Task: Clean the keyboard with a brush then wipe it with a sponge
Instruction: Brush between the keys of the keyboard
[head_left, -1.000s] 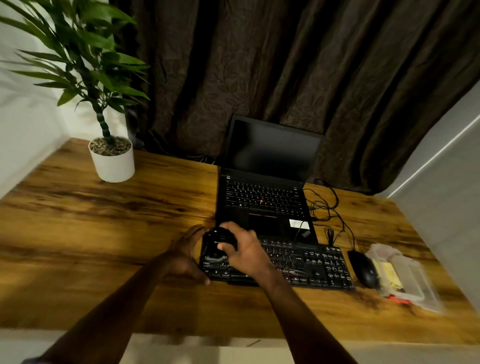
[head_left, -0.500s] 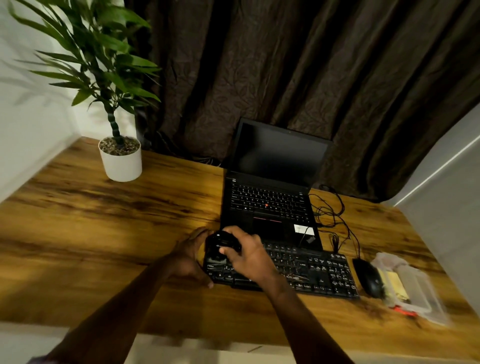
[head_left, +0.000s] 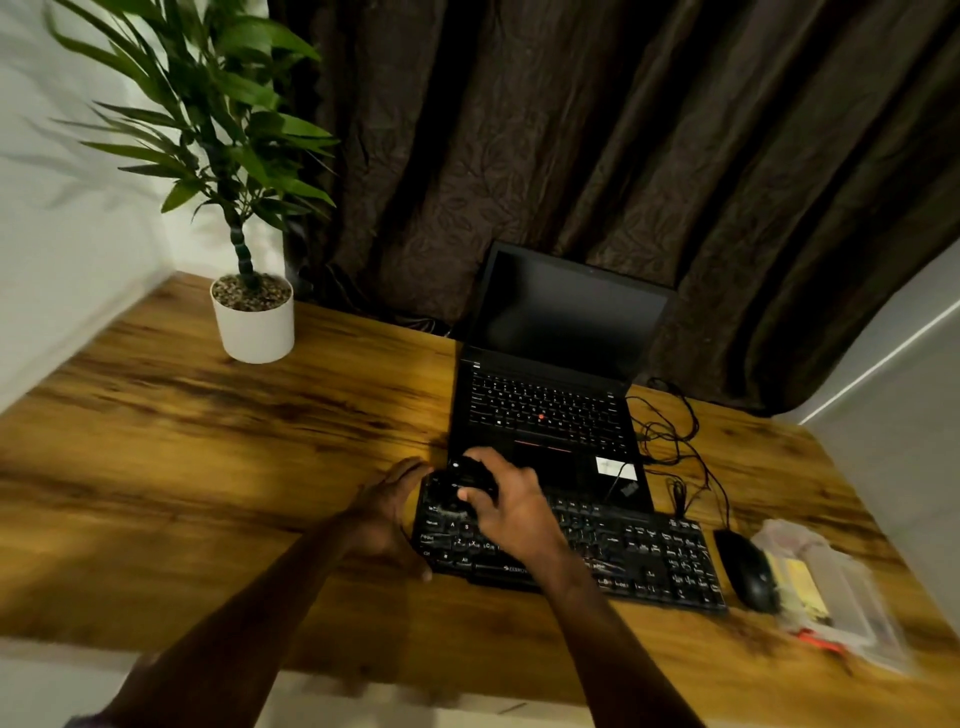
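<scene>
A black external keyboard (head_left: 634, 556) lies on the wooden desk (head_left: 218, 467) in front of an open laptop. My right hand (head_left: 514, 509) is closed around a black brush (head_left: 462, 480) and presses it on the keyboard's far left corner. My left hand (head_left: 387, 514) grips the keyboard's left edge, fingers wrapped around the side. The bristles are hidden under the brush body and my fingers. A yellow sponge (head_left: 802, 587) lies in a clear plastic container (head_left: 852, 603) at the right.
A black laptop (head_left: 550, 379) with a dark screen stands behind the keyboard. A black mouse (head_left: 748, 571) and tangled cables (head_left: 675, 431) lie to the right. A potted plant (head_left: 252, 322) sits at the back left. Dark curtains hang behind the desk.
The view has shifted slightly, so everything sits further right in frame. My right hand stays with the brush at the keyboard's left corner; the left hand keeps its hold.
</scene>
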